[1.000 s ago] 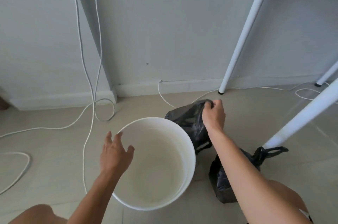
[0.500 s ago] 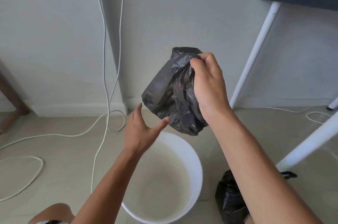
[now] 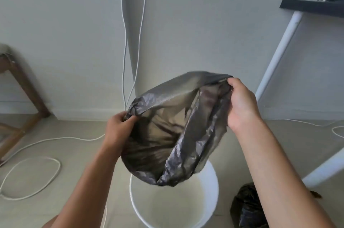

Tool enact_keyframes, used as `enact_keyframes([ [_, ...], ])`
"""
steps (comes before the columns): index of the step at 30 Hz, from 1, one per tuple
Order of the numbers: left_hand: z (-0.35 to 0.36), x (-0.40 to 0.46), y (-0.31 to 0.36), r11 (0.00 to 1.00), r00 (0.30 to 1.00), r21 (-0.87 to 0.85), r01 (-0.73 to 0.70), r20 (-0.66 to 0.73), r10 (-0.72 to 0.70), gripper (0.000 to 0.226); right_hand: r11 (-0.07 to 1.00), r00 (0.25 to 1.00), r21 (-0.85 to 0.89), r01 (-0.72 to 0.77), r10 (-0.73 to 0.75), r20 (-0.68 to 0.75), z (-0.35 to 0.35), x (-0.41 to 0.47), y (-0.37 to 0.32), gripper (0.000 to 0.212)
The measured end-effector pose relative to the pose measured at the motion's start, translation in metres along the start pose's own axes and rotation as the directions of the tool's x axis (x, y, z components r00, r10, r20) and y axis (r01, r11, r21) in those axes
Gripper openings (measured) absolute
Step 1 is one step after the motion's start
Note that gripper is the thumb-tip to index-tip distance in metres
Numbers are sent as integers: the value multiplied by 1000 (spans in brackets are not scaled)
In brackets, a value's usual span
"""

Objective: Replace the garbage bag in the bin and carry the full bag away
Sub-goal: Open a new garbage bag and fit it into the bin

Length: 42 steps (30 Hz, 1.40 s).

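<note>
I hold a fresh dark grey garbage bag [image 3: 173, 134] spread out in the air above the white round bin [image 3: 212, 203]. My left hand [image 3: 119, 130] pinches the bag's rim at its left corner. My right hand [image 3: 240, 104] grips the rim at the upper right. The bag's mouth is pulled apart between the two hands and its body hangs down over the bin's near-left rim. The bin stands on the floor with no liner inside. A full black garbage bag [image 3: 245, 207] lies on the floor right of the bin, partly hidden by my right forearm.
White table legs [image 3: 275, 54] slant down at the right under a dark tabletop [image 3: 312, 6]. White cables [image 3: 33, 177] hang down the wall and loop over the tiled floor at the left. A wooden stool leg [image 3: 24, 82] stands at the far left.
My right hand lifted the crumpled bag from the floor. My left hand has taken its rim, and both hands have pulled the bag apart above the bin.
</note>
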<state>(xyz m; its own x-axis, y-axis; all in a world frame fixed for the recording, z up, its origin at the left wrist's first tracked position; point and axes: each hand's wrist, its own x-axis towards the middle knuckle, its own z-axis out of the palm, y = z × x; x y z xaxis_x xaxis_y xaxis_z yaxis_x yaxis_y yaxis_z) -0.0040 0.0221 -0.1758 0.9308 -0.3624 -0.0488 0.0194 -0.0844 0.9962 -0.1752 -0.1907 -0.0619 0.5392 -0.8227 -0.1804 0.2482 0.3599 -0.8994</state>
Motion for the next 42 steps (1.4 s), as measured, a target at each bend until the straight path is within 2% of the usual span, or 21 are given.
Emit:
enact_keyframes([
  [2,-4,-4,-1,990,994,-96,106,25,-104,46,973,985,-192,129,-148,-84,-11,9,12,17],
  [4,-12,-7,-3,949,956,-154,276,144,-255,57,911,966,-371,179,-235,-110,-27,18,25,17],
  [6,-21,-11,-4,903,896,-158,400,274,-349,61,872,970,-468,141,-217,-113,-43,25,34,20],
  [9,-34,-17,-10,878,855,-146,456,346,-387,69,811,988,-582,58,-129,-81,-63,27,44,31],
  [12,-39,-23,-12,878,829,-145,455,429,-359,70,813,998,-579,-56,65,-6,-74,20,47,42],
  [14,-43,-26,-13,865,775,-74,497,487,-404,79,829,977,-547,-116,195,88,-79,16,47,35],
  [17,-50,-28,-18,809,660,86,582,530,-531,95,860,979,-502,-87,167,117,-89,15,50,12],
  [19,-54,-29,-21,801,627,136,583,551,-551,91,873,987,-481,-81,138,84,-95,16,51,13],
  [22,-56,-29,-24,800,637,143,583,531,-559,83,847,985,-521,-104,161,66,-102,18,55,15],
  [25,-55,-29,-30,809,671,144,571,486,-560,80,763,977,-633,-134,210,45,-113,18,63,17],
  [30,-52,-44,-57,805,711,99,585,416,-568,37,578,957,-796,-179,290,-5,-139,14,88,22],
  [35,-52,-60,-89,782,717,133,608,330,-614,32,465,944,-869,-167,331,-4,-171,4,128,25],
  [39,-47,-55,-111,857,830,-19,515,260,-493,22,420,970,-899,-121,242,-17,-175,8,163,39],
  [42,-35,-44,-121,812,804,-118,572,277,-526,26,464,990,-883,-71,144,-4,-167,22,185,48],
])
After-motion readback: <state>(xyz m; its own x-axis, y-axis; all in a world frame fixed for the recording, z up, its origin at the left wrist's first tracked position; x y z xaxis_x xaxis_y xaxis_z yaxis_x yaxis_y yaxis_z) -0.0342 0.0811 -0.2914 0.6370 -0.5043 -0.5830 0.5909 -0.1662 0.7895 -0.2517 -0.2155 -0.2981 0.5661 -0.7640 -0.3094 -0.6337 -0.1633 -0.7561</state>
